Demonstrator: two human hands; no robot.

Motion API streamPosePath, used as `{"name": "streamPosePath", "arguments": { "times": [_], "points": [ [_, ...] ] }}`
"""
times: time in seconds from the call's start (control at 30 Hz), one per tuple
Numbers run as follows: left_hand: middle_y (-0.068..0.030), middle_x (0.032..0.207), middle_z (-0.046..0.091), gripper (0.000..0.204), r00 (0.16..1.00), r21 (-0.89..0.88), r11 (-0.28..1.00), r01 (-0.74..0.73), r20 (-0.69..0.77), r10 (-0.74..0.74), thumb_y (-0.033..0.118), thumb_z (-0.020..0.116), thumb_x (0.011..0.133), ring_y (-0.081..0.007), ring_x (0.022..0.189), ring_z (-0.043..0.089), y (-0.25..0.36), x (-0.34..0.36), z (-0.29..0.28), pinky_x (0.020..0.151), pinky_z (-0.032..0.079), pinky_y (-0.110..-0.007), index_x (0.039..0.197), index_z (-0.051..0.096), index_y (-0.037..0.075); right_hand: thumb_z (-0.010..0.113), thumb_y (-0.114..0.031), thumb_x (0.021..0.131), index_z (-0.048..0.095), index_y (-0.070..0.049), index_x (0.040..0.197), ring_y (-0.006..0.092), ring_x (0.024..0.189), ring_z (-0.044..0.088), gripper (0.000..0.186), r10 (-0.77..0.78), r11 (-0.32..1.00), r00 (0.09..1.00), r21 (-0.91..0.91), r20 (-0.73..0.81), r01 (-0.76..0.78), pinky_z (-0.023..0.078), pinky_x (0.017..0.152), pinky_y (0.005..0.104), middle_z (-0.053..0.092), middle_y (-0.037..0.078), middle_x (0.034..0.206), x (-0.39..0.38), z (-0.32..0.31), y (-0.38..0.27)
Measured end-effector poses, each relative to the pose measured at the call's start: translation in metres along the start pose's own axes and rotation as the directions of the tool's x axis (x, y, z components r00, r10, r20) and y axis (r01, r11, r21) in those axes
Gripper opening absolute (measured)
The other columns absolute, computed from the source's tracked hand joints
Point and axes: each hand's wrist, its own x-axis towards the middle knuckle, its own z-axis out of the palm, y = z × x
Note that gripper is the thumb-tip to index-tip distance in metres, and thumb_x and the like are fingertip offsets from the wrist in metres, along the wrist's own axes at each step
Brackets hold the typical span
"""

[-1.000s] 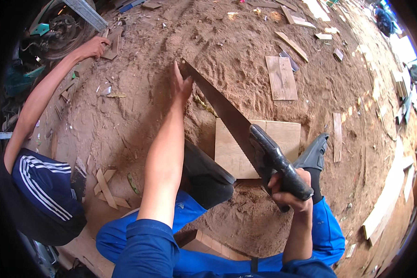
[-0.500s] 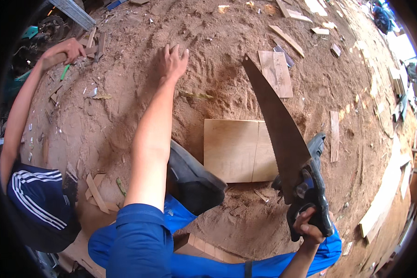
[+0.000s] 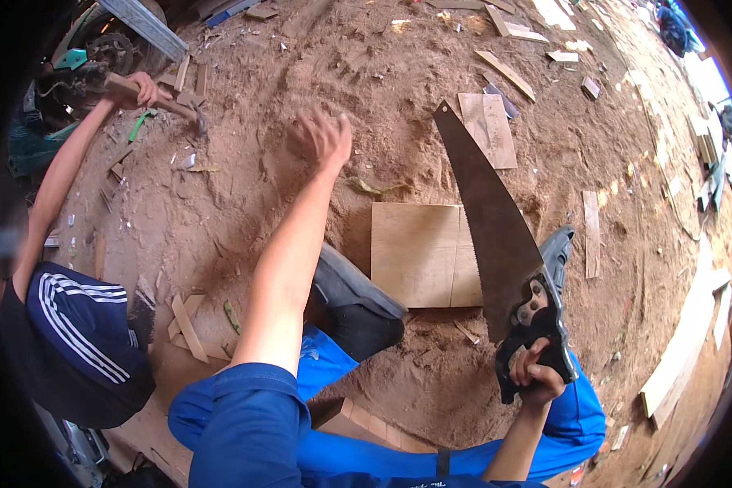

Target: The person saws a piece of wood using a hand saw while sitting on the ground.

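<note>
Saw (image 3: 494, 224) in the curled right hand (image 3: 538, 377), right of the empty, loosely open left hand (image 3: 327, 143)

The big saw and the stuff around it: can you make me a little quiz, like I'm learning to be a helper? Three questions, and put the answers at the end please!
1. True or false: the co-worker's hand holds a hammer.

2. Pick one: the trousers of the person with the saw are
A) red
B) blue
C) yellow

3. Short answer: which of that person's hands holds the saw?

Key:
1. True.
2. B.
3. The right hand; the left hand looks blurred and is apart from the saw.
</note>
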Motion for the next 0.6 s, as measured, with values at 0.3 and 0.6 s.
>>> {"name": "streamPosePath", "arguments": {
  "times": [0.3,0.6],
  "points": [
    [-0.0256,0.154,0.042,0.065,0.782,-0.098,0.811,-0.577,0.220,0.583,0.052,0.046,0.101,-0.0397,0.145,0.037,0.000,-0.024,0.010,0.123,0.026,-0.056,0.141,0.051,0.002,0.062,-0.015,0.072,0.056,0.003,0.104,0.0149,0.041,0.040,0.036,0.001,0.998,1.000,0.066,-0.014,0.000,0.037,0.042,0.0317,0.045,0.004,0.058,0.001,-0.009,0.007],
    [-0.0126,0.137,0.059,0.031,0.609,-0.277,0.637,-0.720,0.188,0.770,0.014,0.062,0.096,-0.0348,0.130,0.055,0.033,-0.057,0.011,0.109,0.048,-0.046,0.126,0.061,0.013,0.061,-0.013,0.076,0.056,0.002,0.106,0.0157,0.042,0.039,0.035,-0.001,0.996,1.000,0.094,0.016,0.000,0.036,0.043,0.0319,0.043,0.005,0.058,0.000,-0.007,0.011]
  ]
}}
